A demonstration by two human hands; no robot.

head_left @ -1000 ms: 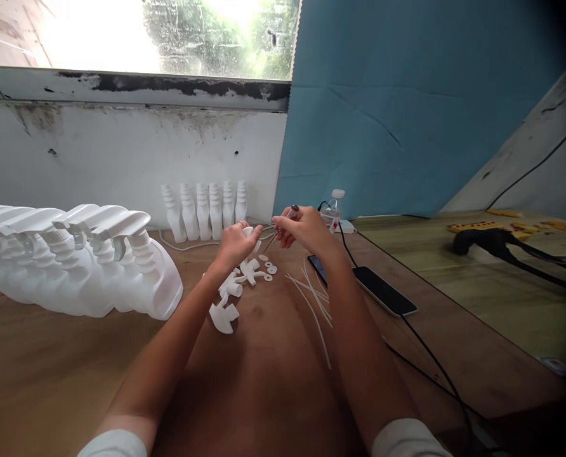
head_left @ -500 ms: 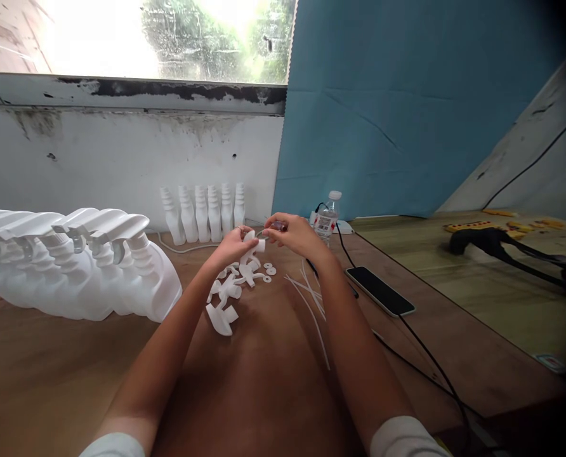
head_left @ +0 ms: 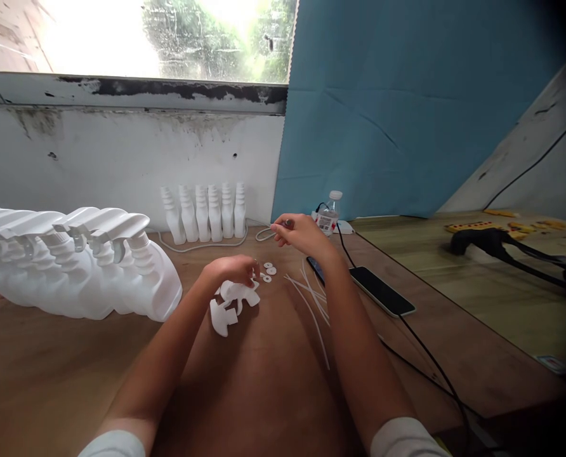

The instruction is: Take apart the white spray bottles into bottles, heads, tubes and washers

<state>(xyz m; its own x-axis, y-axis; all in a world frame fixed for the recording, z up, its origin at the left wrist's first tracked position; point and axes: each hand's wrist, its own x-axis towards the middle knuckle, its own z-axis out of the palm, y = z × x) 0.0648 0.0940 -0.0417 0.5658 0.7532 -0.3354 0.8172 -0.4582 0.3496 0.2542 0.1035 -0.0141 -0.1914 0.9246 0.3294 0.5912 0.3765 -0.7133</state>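
My left hand (head_left: 238, 270) reaches down over a small pile of white plastic trigger spray heads (head_left: 242, 293). Its fingers bend downward and their tips are partly hidden, so I cannot tell whether they grip one of the heads. One more spray head (head_left: 222, 319) lies at the near side of the pile. Small white washers (head_left: 268, 268) lie just right of the left fingertips. My right hand (head_left: 302, 233) is raised above the table, its fingers closed around a small object with a dark round end, mostly covered by the fingers. Thin white tubes (head_left: 314, 311) lie below it, beside my right forearm.
White bottles with spray heads (head_left: 143, 279) stand in a row at left. Several slim white bottles (head_left: 214, 216) line the wall. A clear water bottle (head_left: 328, 216), a phone (head_left: 382, 290) and black cables (head_left: 435, 362) are at right. A grey cord (head_left: 202, 247) runs along the back.
My left hand has moved down and nearer, from beside my right hand to the pile. The spray head it held up is no longer between the hands. My right hand has shifted slightly right.
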